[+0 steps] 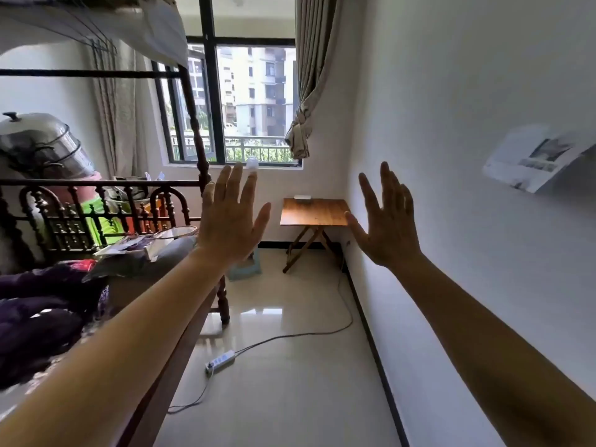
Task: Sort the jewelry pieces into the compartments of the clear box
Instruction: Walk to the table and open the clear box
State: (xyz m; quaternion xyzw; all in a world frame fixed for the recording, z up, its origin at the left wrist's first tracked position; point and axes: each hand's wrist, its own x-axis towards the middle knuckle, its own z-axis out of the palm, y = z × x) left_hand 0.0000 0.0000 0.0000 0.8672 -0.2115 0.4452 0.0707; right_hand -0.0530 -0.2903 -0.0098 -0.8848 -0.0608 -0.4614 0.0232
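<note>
My left hand [230, 217] and my right hand [387, 221] are both raised in front of me at arm's length, fingers spread, backs toward me, holding nothing. Between them, far across the room, stands a small wooden folding table [314, 211] by the right wall. A small pale flat object [302, 197], possibly the clear box, lies at the table's far edge; it is too small to tell. No jewelry pieces can be made out.
A dark wooden bed [106, 201] piled with clothes and pots fills the left side. A white power strip [220, 361] and its cable [322, 332] lie on the glossy tiled floor. A green stool [245, 269] stands near the bed post. The white wall [467, 124] runs along the right.
</note>
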